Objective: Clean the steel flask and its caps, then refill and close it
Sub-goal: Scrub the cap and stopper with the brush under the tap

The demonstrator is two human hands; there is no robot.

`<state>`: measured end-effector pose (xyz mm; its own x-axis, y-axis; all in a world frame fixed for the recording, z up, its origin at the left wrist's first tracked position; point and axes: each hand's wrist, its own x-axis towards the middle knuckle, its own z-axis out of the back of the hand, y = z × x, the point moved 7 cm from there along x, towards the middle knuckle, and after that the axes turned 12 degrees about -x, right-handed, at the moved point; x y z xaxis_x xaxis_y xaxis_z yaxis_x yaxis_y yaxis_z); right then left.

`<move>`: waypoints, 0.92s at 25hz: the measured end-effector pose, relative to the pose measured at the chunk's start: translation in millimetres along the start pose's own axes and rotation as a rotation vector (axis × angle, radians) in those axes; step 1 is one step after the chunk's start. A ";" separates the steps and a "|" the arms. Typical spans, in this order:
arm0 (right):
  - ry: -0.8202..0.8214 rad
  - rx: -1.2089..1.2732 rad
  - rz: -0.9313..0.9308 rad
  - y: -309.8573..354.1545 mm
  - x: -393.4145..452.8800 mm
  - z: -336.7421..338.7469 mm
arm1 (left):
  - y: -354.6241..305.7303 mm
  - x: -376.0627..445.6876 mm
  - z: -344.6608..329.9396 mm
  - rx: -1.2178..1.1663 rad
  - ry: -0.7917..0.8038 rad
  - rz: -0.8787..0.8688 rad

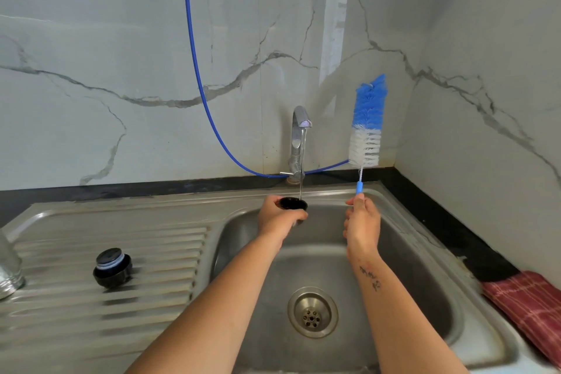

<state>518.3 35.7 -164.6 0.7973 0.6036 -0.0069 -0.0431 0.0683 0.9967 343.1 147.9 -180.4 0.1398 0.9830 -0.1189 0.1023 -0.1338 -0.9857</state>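
A single wide-angle view from head height looks forward and down, close over the sink [394, 267]. It faces the marble wall [121, 39] behind the tap [299, 143], both forearms reaching in from below.

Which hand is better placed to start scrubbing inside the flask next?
Right. The right hand already grips the bottle brush by its handle, bristles up, beside the tap. The left hand holds the flask under the running water, mouth up.
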 end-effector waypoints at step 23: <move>0.027 -0.071 -0.039 -6.1 2.1 -8.0 | -14.3 -12.0 -12.9 0.067 0.022 -0.070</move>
<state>515.5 42.9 -171.3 0.7827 0.6205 -0.0488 -0.0558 0.1480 0.9874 352.7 136.5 -163.3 0.1563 0.9866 -0.0479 0.0461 -0.0557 -0.9974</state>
